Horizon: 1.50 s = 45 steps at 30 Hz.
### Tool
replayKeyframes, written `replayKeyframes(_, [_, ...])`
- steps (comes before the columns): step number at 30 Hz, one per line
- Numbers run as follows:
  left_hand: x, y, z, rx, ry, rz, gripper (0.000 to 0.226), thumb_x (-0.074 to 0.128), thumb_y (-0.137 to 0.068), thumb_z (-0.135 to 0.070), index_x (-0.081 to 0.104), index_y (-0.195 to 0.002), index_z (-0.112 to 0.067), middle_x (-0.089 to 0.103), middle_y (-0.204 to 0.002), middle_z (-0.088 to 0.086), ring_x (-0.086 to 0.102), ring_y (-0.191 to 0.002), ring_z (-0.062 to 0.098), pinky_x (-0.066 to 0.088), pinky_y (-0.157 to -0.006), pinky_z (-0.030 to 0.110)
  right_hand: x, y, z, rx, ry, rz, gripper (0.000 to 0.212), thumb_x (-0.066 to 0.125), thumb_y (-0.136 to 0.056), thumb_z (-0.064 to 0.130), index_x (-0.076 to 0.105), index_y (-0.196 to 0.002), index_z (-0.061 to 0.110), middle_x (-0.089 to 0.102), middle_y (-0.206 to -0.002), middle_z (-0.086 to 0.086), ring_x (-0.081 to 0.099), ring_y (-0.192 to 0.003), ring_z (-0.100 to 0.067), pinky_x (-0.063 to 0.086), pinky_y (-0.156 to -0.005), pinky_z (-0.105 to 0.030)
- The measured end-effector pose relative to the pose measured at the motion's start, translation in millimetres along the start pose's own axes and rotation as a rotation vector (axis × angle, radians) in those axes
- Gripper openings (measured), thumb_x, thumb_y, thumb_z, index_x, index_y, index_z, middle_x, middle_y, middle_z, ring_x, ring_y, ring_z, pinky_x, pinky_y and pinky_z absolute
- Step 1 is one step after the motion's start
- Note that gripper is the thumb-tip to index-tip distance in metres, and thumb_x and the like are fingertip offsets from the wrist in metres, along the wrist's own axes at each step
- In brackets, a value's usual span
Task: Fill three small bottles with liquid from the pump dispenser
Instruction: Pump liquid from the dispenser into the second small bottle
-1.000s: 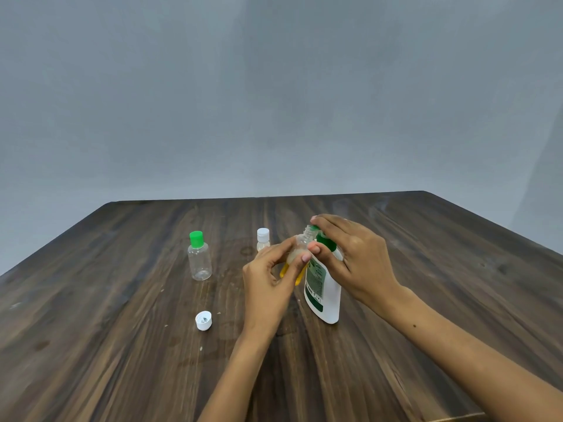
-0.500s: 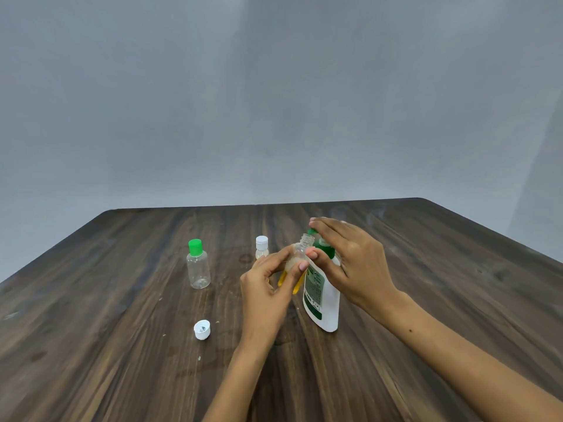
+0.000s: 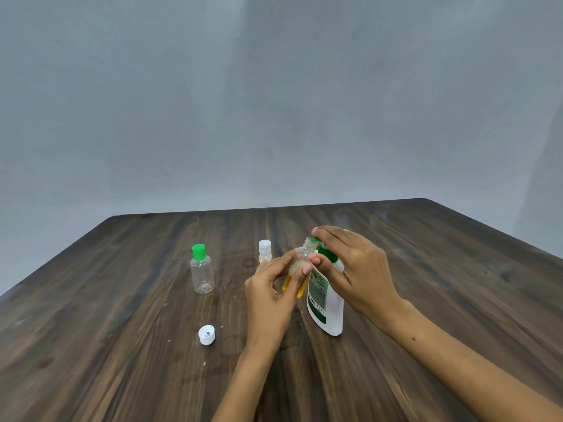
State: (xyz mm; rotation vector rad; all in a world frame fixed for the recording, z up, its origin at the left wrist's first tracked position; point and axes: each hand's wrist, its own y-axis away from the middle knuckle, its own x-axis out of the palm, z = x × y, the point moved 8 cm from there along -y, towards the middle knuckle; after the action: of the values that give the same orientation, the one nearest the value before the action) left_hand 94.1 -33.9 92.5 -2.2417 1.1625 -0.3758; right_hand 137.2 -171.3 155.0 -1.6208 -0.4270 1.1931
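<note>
- Left hand point(image 3: 271, 287): pinches open small bottle point(image 3: 300, 263), neck under spout.
- Right hand point(image 3: 350, 269): flat fingers press pump dispenser point(image 3: 327, 300), surface centre.
- Risk: neck slips off spout; liquid spills.
- Capped bottles point(image 3: 201, 269) at 10 o'clock.

A plain indoor set-up rather than a furnished room, though which kind of building cannot be told. A dark, wood-grain worktop point(image 3: 457, 269) fills the lower half of the view, its far edge and rounded corners showing from ten to two o'clock. Behind it, from nine through twelve to three o'clock, hangs a bare, grey, evenly lit backdrop point(image 3: 274, 102), like a recording corner.
</note>
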Motion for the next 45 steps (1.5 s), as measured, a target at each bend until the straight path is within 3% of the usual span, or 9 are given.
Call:
replayKeyframes(4, [-1.9, 1.0, 3.5, -0.001, -0.002, -0.009, 0.042, 0.068, -0.078, -0.045, 0.073, -0.112, -0.022, 0.073, -0.101, -0.015, 0.066, -0.103, 0.009, 0.056, -0.085, 0.031, -4.0, -7.2, 0.6, -0.036, 0.003, -0.010, 0.065, 0.028, -0.096, 0.059, 0.069, -0.108, 0.010, 0.069, -0.108, -0.001, 0.065, -0.097, -0.016, 0.044, -0.084, -0.023])
replayKeyframes(8, [-1.5, 0.7, -0.3, 0.012, -0.021, -0.010, 0.035, 0.066, -0.078, -0.045, 0.071, -0.110, -0.030, 0.070, -0.102, -0.027, 0.065, -0.103, 0.006, 0.054, -0.085, 0.028, -2.9, -4.7, -0.1, -0.026, -0.019, -0.046, 0.062, 0.030, -0.096, 0.057, 0.070, -0.105, 0.010, 0.070, -0.104, -0.001, 0.065, -0.095, -0.016, 0.047, -0.083, -0.025])
replayKeyframes(12, [-1.6, 0.9, 1.0, 0.006, -0.002, -0.012, 0.040, 0.067, -0.080, -0.044, 0.073, -0.113, -0.022, 0.071, -0.104, -0.023, 0.065, -0.105, 0.010, 0.056, -0.088, 0.035, -0.9, -0.4, -2.6, -0.005, -0.041, -0.065, 0.062, 0.031, -0.096, 0.057, 0.070, -0.104, 0.010, 0.070, -0.104, -0.001, 0.065, -0.093, -0.016, 0.052, -0.077, -0.028])
replayKeyframes(18, [-2.3, 0.2, -4.4, 0.030, -0.012, -0.021, 0.035, 0.067, -0.081, -0.039, 0.073, -0.112, -0.023, 0.070, -0.102, -0.024, 0.065, -0.104, 0.011, 0.055, -0.089, 0.042, -3.4, -3.4, -1.5, -0.019, -0.044, -0.112, 0.060, 0.031, -0.097, 0.054, 0.070, -0.103, 0.009, 0.070, -0.104, 0.000, 0.064, -0.095, -0.014, 0.047, -0.081, -0.023])
replayKeyframes(23, [0.7, 0.6, -9.9, 0.036, -0.032, -0.005, 0.028, 0.067, -0.082, -0.038, 0.070, -0.109, -0.031, 0.067, -0.103, -0.032, 0.065, -0.099, -0.003, 0.046, -0.101, 0.054, 0.1, 4.3, -3.5, 0.069, -0.100, -0.175, 0.057, 0.032, -0.098, 0.052, 0.071, -0.103, 0.011, 0.070, -0.103, 0.001, 0.064, -0.092, -0.011, 0.046, -0.077, -0.018])
replayKeyframes(36, [-1.9, 0.6, -13.3, 0.018, 0.001, -0.023, 0.028, 0.067, -0.079, -0.042, 0.068, -0.106, -0.036, 0.067, -0.099, -0.034, 0.065, -0.096, -0.005, 0.045, -0.102, 0.055, 10.4, 4.7, -6.1, 0.131, -0.219, -0.237, 0.061, 0.028, -0.100, 0.050, 0.066, -0.111, 0.005, 0.065, -0.111, -0.004, 0.056, -0.106, -0.008, 0.043, -0.086, -0.013])
replayKeyframes(41, [-1.5, -0.6, -14.1, 0.019, 0.002, -0.032, 0.028, 0.068, -0.077, -0.044, 0.068, -0.105, -0.037, 0.067, -0.098, -0.034, 0.065, -0.095, -0.007, 0.044, -0.102, 0.055, 12.9, 7.3, -5.8, 0.112, -0.233, -0.299, 0.059, 0.028, -0.102, 0.044, 0.066, -0.108, 0.000, 0.065, -0.108, -0.007, 0.057, -0.104, -0.014, 0.045, -0.086, -0.021])
replayKeyframes(45, [-0.4, -1.6, -14.1, 0.028, -0.009, -0.028, 0.029, 0.068, -0.079, -0.040, 0.070, -0.107, -0.032, 0.067, -0.098, -0.035, 0.064, -0.095, -0.007, 0.043, -0.103, 0.056, 12.9, 7.7, -6.4, 0.111, -0.241, -0.358, 0.056, 0.028, -0.103, 0.038, 0.068, -0.100, -0.001, 0.067, -0.100, -0.008, 0.060, -0.096, -0.018, 0.049, -0.080, -0.034])
